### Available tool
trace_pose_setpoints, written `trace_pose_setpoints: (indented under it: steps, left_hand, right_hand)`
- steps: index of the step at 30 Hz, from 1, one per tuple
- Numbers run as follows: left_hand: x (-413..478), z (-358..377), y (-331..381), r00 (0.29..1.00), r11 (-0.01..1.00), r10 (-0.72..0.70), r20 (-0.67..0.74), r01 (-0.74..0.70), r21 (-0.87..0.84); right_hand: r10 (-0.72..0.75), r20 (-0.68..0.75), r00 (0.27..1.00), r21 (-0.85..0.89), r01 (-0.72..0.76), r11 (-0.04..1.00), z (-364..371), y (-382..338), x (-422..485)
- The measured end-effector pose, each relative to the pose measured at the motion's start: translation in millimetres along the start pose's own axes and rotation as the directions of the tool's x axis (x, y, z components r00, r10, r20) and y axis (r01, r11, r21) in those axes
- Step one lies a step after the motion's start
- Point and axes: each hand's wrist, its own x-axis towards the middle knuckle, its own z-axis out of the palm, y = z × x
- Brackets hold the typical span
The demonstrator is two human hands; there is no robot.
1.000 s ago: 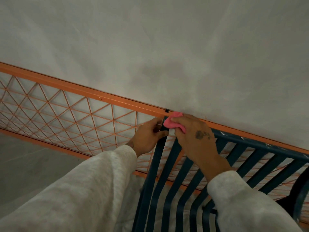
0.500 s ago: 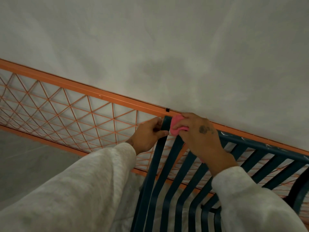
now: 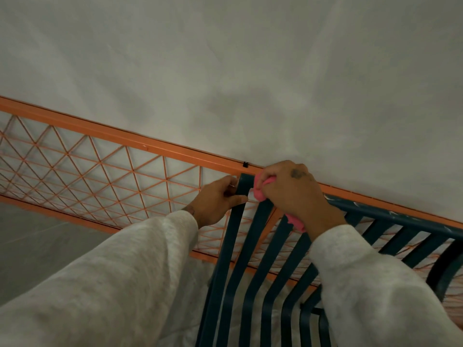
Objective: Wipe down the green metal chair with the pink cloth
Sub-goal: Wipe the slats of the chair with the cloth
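Observation:
The dark green metal chair (image 3: 260,246) fills the lower right, its slatted back curving up to a top rail. My left hand (image 3: 218,199) grips the chair's left corner post just under the top. My right hand (image 3: 293,194) is closed on the pink cloth (image 3: 260,191), pressing it against the top of the slats beside that corner. A tail of the cloth hangs out under my right wrist. Both forearms wear pale grey sleeves.
An orange metal frame with a triangular wire grid (image 3: 100,179) runs diagonally behind the chair, tight against a plain grey wall (image 3: 250,71). A black curved armrest (image 3: 446,274) shows at the right edge. Grey floor lies at the lower left.
My right hand with the cloth has slid slightly down and right along the top of the slats. My left hand keeps its grip on the corner post.

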Motion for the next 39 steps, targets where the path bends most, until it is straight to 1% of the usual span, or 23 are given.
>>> trace_pose_setpoints:
  steps: [1, 3, 5, 7, 11, 13, 15, 18, 23, 25, 27, 29, 31, 36, 37, 39]
  left_hand:
    - [0.7, -0.7, -0.8, 1.000, 1.000, -0.008, 0.001, 0.008, 0.023]
    - [0.9, -1.0, 0.1, 1.000, 0.999, -0.011, 0.000, 0.011, 0.032]
    - [0.1, -1.8, 2.1, 1.000, 1.000, -0.009, 0.014, 0.009, 0.014]
    - [-0.3, -2.3, 3.8, 0.999, 1.000, -0.012, 0.036, 0.012, 0.014]
    - [-0.5, -2.8, 3.1, 0.999, 0.999, -0.029, 0.045, 0.027, 0.044]
    - [-0.2, -2.7, 2.9, 0.999, 0.998, -0.035, 0.042, 0.033, 0.054]
    - [-0.4, -3.2, 3.3, 0.998, 0.997, -0.039, 0.040, 0.037, 0.061]
    - [-0.8, -2.7, 3.5, 0.998, 0.998, -0.039, 0.039, 0.037, 0.054]
    - [0.5, -3.2, 3.3, 0.998, 0.997, -0.034, 0.052, 0.030, 0.074]
    - [1.1, -3.5, 3.4, 0.998, 0.996, -0.034, 0.056, 0.030, 0.081]
    - [0.9, -3.8, 2.4, 0.998, 0.996, -0.029, 0.058, 0.024, 0.091]
    - [1.5, -4.0, 1.3, 0.998, 0.994, -0.019, 0.058, 0.013, 0.111]
    - [1.9, -4.8, 0.6, 0.999, 0.993, -0.017, 0.052, 0.011, 0.120]
    - [0.6, -1.5, 2.2, 0.999, 0.995, -0.010, 0.050, 0.005, 0.102]
    - [0.4, -1.5, 2.5, 0.999, 0.995, -0.008, 0.051, 0.003, 0.103]
    - [0.3, -1.9, 2.3, 0.999, 0.994, -0.003, 0.052, -0.003, 0.106]
  right_hand:
    - [0.010, 0.006, 1.000, -0.014, -0.010, 1.000, 4.7, -7.3, 2.9]
    - [0.025, 0.042, 0.999, 0.048, -0.027, 0.998, 11.2, -18.7, 7.7]
    - [0.037, 0.103, 0.994, 0.103, -0.048, 0.994, 8.3, -23.1, 11.7]
    - [0.046, 0.195, 0.980, 0.138, -0.073, 0.988, -7.0, -20.8, 13.3]
    - [0.119, 0.332, 0.936, 0.058, -0.146, 0.988, -44.0, -9.7, 18.1]
    - [0.145, 0.359, 0.922, 0.018, -0.162, 0.987, -49.9, -7.7, 22.0]
    - [0.139, 0.381, 0.914, -0.039, -0.135, 0.990, -44.2, -14.0, 25.0]
    - [0.094, 0.371, 0.924, -0.088, -0.066, 0.994, -28.0, -28.3, 32.4]
    - [0.079, 0.384, 0.920, -0.192, -0.004, 0.981, -20.6, -33.1, 39.4]
    - [0.077, 0.389, 0.918, -0.158, -0.016, 0.987, -28.8, -22.9, 35.3]
    - [0.099, 0.364, 0.926, -0.154, -0.045, 0.987, -39.6, -10.1, 30.6]
    - [0.129, 0.335, 0.933, -0.210, -0.060, 0.976, -45.6, -4.2, 25.4]
    - [0.122, 0.305, 0.944, -0.250, -0.045, 0.967, -40.6, -3.0, 23.3]
    - [0.004, 0.232, 0.973, -0.226, 0.050, 0.973, -14.8, -16.6, 18.9]
    - [-0.040, 0.201, 0.979, -0.238, 0.088, 0.967, -9.1, -18.9, 15.4]
    - [-0.175, 0.094, 0.980, -0.294, 0.196, 0.935, 5.9, -15.0, 4.2]
